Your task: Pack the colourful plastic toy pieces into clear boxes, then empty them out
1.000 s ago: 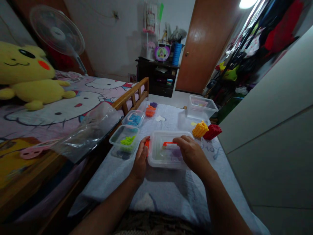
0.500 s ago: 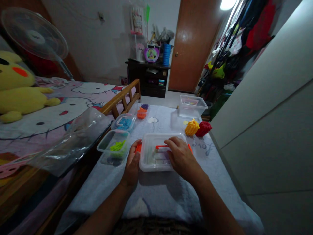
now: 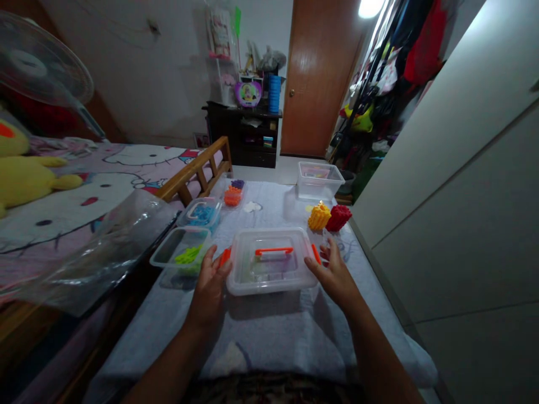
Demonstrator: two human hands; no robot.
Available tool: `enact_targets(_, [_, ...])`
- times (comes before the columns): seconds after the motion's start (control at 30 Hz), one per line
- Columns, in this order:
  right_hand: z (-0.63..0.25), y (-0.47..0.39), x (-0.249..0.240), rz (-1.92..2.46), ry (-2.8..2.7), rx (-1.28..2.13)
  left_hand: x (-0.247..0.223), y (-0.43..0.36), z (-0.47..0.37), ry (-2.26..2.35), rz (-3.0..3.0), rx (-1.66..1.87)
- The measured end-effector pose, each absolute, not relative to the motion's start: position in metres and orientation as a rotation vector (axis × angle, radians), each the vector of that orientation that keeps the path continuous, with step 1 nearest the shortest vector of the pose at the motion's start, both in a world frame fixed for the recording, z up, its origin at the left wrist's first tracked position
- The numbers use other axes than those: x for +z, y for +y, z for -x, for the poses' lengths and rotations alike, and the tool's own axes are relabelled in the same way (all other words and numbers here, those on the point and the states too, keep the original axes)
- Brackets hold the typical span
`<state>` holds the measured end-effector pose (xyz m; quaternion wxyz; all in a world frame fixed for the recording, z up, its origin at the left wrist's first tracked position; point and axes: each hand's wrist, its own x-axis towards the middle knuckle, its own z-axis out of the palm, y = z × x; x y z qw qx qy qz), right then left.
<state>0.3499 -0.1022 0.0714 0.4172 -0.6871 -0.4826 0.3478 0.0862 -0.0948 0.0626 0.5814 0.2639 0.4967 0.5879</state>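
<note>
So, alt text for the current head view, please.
Left hand and right hand flank a lidded, translucent plastic box with orange latches and handle, on bluish cloth. A clear tub holding green pieces stands left; a yellow bundle and red bundle sit beyond, right.

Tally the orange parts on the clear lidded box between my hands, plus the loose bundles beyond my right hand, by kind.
Slim orange plastic handle: 1
Orange plastic side latches: 2
Knobbly yellow bundle and knobbly red bundle: 2
Total: 5
</note>
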Motion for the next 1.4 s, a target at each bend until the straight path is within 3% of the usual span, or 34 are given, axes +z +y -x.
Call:
enact_targets(0.27, [-0.324, -0.110, 0.064, 1.236, -0.875, 1.258, 0.076, -0.097, -0.092, 1.049, -0.650, 1.235])
enact_targets(0.5, [-0.329, -0.108, 0.062, 1.518, -1.281, 0.796, 0.076, -0.092, -0.094, 1.337, -0.886, 1.315])
enact_targets(0.83, [-0.330, -0.101, 0.063, 1.625, -1.813, 0.363, 0.076, -0.087, -0.084, 1.481, -1.367, 1.159])
enact_targets(1.23, [-0.330, -0.100, 0.065, 1.637, -1.950, 0.289, 0.072, -0.081, -0.085, 1.353, -1.477, 1.172])
enact_targets(1.4, [-0.333, -0.101, 0.068, 1.608, -1.840, 0.467, 0.077, -0.080, -0.080, 1.382, -1.410, 1.135])
